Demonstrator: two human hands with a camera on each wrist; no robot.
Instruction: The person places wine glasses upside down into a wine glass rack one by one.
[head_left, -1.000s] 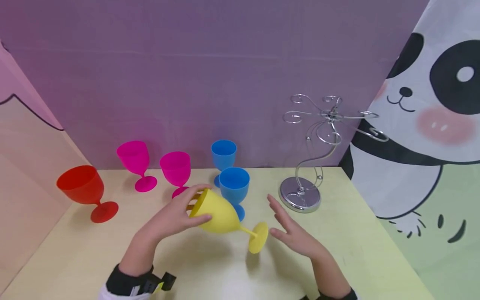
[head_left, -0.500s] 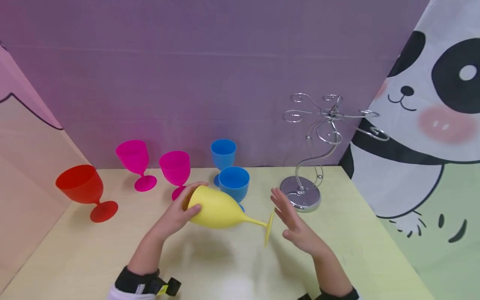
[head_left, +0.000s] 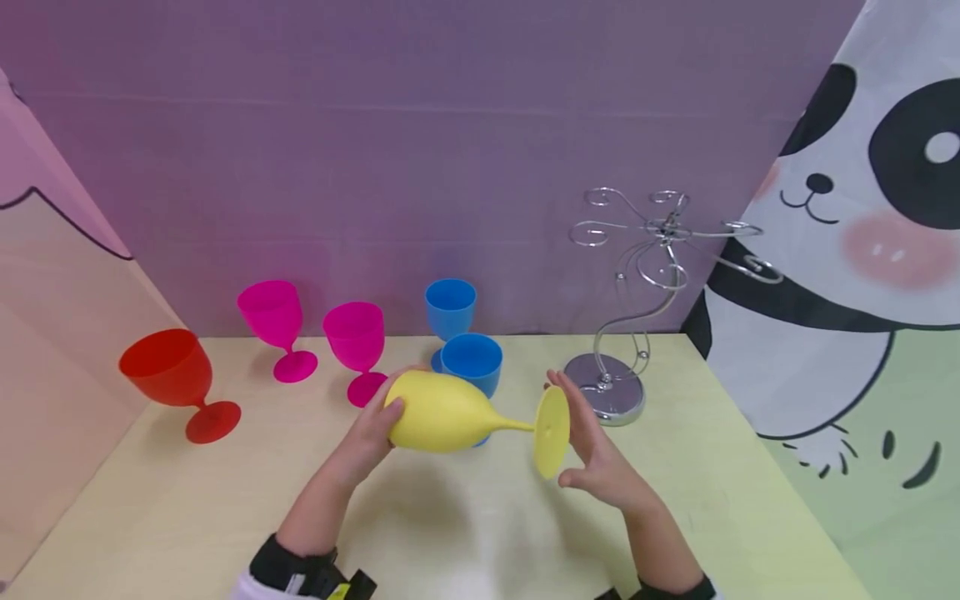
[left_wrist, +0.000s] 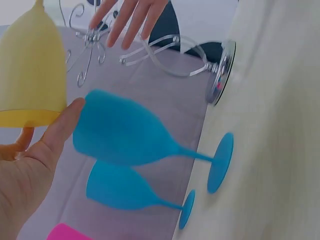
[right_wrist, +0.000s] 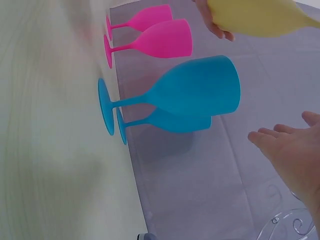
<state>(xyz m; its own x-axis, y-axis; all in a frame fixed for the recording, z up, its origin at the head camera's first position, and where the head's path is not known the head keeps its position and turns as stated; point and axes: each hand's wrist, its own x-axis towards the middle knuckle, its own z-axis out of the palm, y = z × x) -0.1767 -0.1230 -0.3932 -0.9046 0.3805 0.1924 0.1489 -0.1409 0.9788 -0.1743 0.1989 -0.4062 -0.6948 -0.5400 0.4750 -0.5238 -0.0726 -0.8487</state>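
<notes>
The yellow goblet (head_left: pixel 442 412) is held above the pale surface (head_left: pixel 712 500), lying nearly on its side, with its mouth toward the left hand (head_left: pixel 367 442) and its stem (head_left: pixel 513 425) and foot (head_left: pixel 552 442) toward the right hand (head_left: pixel 600 458). The left hand grips the bowl near the rim, the thumb on the near side. The right hand is spread, fingers extended and thumb set apart, and grips nothing; in the head view the foot overlaps its fingers, and whether they touch cannot be told, since neither wrist view takes in the foot. Behind the goblet stand the nearer blue goblet (head_left: pixel 474 360), partly hidden by it, and the farther blue goblet (head_left: pixel 450 312). To the left, all upright, are two magenta goblets (head_left: pixel 356 333) and a red goblet (head_left: pixel 168 367); beyond the right hand rises a metal stand (head_left: pixel 666 229) with curled arms. The step in hand appears to be a two-handed repositioning of the yellow goblet, the left hand bearing it while the right hand attends the foot. Judged from this arrangement, the next move calls for the right fingers to settle on the foot or stem before the left grip eases, with the bowl kept clear of the nearer blue goblet.
</notes>
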